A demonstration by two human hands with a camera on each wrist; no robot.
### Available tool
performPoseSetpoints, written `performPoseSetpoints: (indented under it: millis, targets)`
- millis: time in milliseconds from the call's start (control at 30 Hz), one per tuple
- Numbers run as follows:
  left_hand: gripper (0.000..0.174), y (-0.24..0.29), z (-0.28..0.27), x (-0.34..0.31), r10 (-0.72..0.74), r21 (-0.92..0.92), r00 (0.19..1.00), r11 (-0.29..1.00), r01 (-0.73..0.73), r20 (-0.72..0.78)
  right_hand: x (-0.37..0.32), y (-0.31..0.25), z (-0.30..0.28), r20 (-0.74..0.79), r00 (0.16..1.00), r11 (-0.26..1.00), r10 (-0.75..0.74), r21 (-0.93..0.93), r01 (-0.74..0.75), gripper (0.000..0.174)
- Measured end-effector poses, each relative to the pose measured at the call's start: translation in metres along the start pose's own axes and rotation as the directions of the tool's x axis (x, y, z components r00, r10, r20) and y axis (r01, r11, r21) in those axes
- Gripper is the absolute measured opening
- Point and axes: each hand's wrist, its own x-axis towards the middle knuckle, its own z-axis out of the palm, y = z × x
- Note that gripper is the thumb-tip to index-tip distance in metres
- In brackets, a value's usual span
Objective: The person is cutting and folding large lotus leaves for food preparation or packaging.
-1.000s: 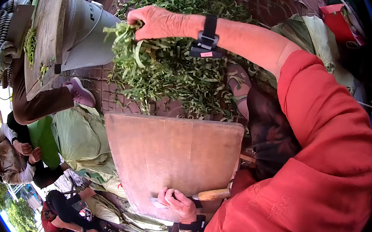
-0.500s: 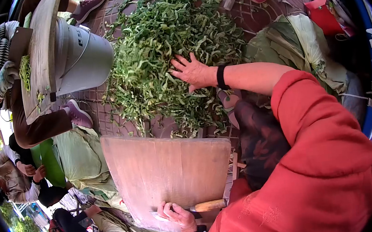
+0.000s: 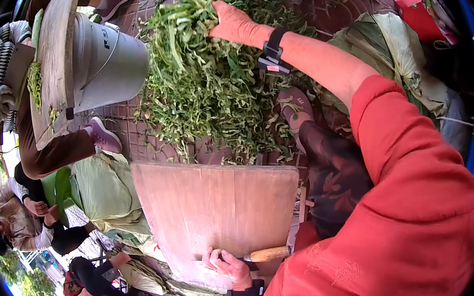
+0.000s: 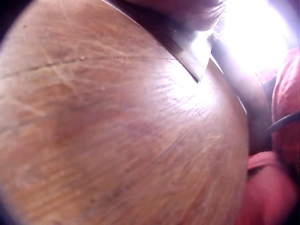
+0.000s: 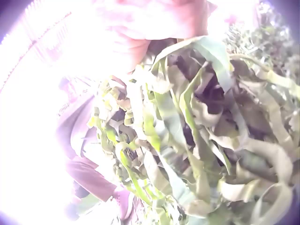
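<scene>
My right hand (image 3: 235,24) grips a bunch of shredded green leaves (image 3: 187,29) above the large pile of leaf strips (image 3: 215,104) on the ground. In the right wrist view, loose strips (image 5: 178,126) hang below that hand (image 5: 159,23). Down at the near edge of a wooden cutting board (image 3: 214,202), my left hand (image 3: 229,267) holds a knife with a wooden handle (image 3: 268,254), its fingers curled over the blade. The left wrist view shows the blade's corner (image 4: 194,65) close against the scratched board (image 4: 117,126).
A grey-white bucket (image 3: 109,63) stands left of the pile, beside another wooden board (image 3: 54,80) where a gloved person works. Big whole leaves (image 3: 102,185) lie left of my board, and more (image 3: 400,50) are heaped at right. Other people sit at lower left.
My right hand went from holding up a bunch of strips to lying spread on the pile, then came up gripping strips again. My left hand stays on the knife.
</scene>
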Motion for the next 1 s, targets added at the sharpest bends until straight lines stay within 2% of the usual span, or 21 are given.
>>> performPoseSetpoints:
  millis: [33,100,133,200,233,267,300,333,367,400,433,500,600,667,700,767,800,833,900,967,1000]
  targets:
    - [0.012,-0.001,-0.001,-0.001,-0.005,0.005,1.0,1.0,0.005,0.01,0.007,-0.002,-0.008,-0.047,0.999,1.0,-0.025,-0.015,0.024,0.059]
    - [0.012,0.0,-0.001,-0.001,-0.013,0.009,1.0,1.0,0.013,0.024,0.029,0.012,-0.005,-0.29,0.918,0.96,-0.268,-0.165,0.228,0.066]
    - [0.012,0.003,-0.002,0.001,-0.019,-0.004,1.0,1.0,0.019,0.023,0.031,0.015,-0.006,-0.271,0.944,0.972,-0.188,-0.19,0.139,0.07]
    - [0.012,0.002,-0.002,0.001,-0.019,-0.013,0.999,1.0,0.019,0.026,0.013,-0.001,-0.007,-0.467,0.772,0.835,-0.431,-0.532,0.144,0.048]
    - [0.012,0.001,-0.002,0.0,-0.018,-0.017,0.999,1.0,0.018,0.026,-0.002,-0.009,-0.01,-0.226,0.943,0.841,-0.245,-0.534,0.09,0.07]
    - [0.012,0.0,-0.003,0.0,-0.009,0.002,0.999,1.0,0.009,0.034,-0.007,-0.002,0.008,-0.175,0.922,0.815,-0.344,-0.543,0.201,0.066]
    - [0.012,-0.001,-0.003,0.0,-0.004,0.012,0.999,1.0,0.004,0.034,-0.027,-0.009,0.021,-0.042,0.924,0.808,-0.381,-0.501,0.31,0.064]
    - [0.012,-0.001,-0.003,0.0,0.0,0.021,0.999,1.0,-0.001,0.034,-0.05,-0.004,0.042,0.053,0.88,0.776,-0.472,-0.449,0.443,0.064]
    - [0.012,-0.001,-0.003,0.0,0.007,0.03,0.999,1.0,-0.008,0.033,-0.078,-0.008,0.056,0.252,0.828,0.737,-0.501,-0.378,0.561,0.066]
    - [0.012,-0.001,-0.003,0.001,0.014,0.04,0.999,0.999,-0.016,0.028,-0.108,-0.012,0.065,0.495,0.746,0.788,-0.445,-0.18,0.589,0.065]
    - [0.012,0.0,-0.004,0.002,0.023,0.05,0.999,0.998,-0.024,0.026,-0.135,0.004,0.086,0.635,0.623,0.808,-0.458,0.004,0.589,0.055]
    - [0.011,0.001,-0.002,0.002,-0.003,0.015,1.0,1.0,0.003,0.019,-0.175,0.016,0.095,0.813,0.422,0.843,-0.401,0.146,0.518,0.046]
    - [0.01,0.002,0.001,0.0,-0.067,-0.057,0.998,0.996,0.068,0.019,-0.171,0.04,0.105,0.882,0.437,0.906,-0.177,-0.027,0.422,0.038]
    - [0.01,0.0,-0.001,-0.001,-0.055,-0.03,0.998,0.998,0.056,0.035,-0.131,0.06,0.11,0.823,0.554,0.95,-0.122,-0.065,0.306,0.036]
    - [0.01,-0.001,-0.002,0.0,-0.029,-0.002,0.999,1.0,0.029,0.033,-0.11,0.047,0.092,0.781,0.615,0.945,-0.113,-0.107,0.309,0.037]
    - [0.011,-0.001,-0.004,0.001,0.019,0.05,0.999,0.999,-0.021,0.038,-0.079,0.044,0.082,0.668,0.736,0.957,-0.11,-0.129,0.26,0.037]
    - [0.011,0.0,-0.002,0.002,0.016,0.04,0.999,0.999,-0.017,0.031,-0.071,0.04,0.076,0.574,0.798,0.95,-0.184,-0.104,0.294,0.039]
    - [0.011,0.001,-0.002,0.003,0.011,0.032,1.0,0.999,-0.012,0.026,-0.069,0.022,0.06,0.518,0.843,0.945,-0.146,-0.179,0.274,0.041]
    - [0.01,0.003,-0.002,0.002,-0.004,0.012,1.0,1.0,0.004,0.016,-0.059,0.011,0.048,0.415,0.899,0.893,-0.137,-0.341,0.293,0.055]
    - [0.01,0.003,-0.001,0.003,-0.017,-0.017,1.0,1.0,0.017,0.01,-0.049,0.013,0.041,0.247,0.921,0.812,-0.3,-0.441,0.383,0.058]
    - [0.01,0.002,-0.001,0.002,-0.009,-0.009,1.0,1.0,0.009,0.018,-0.053,0.012,0.043,0.257,0.902,0.784,-0.348,-0.447,0.43,0.059]
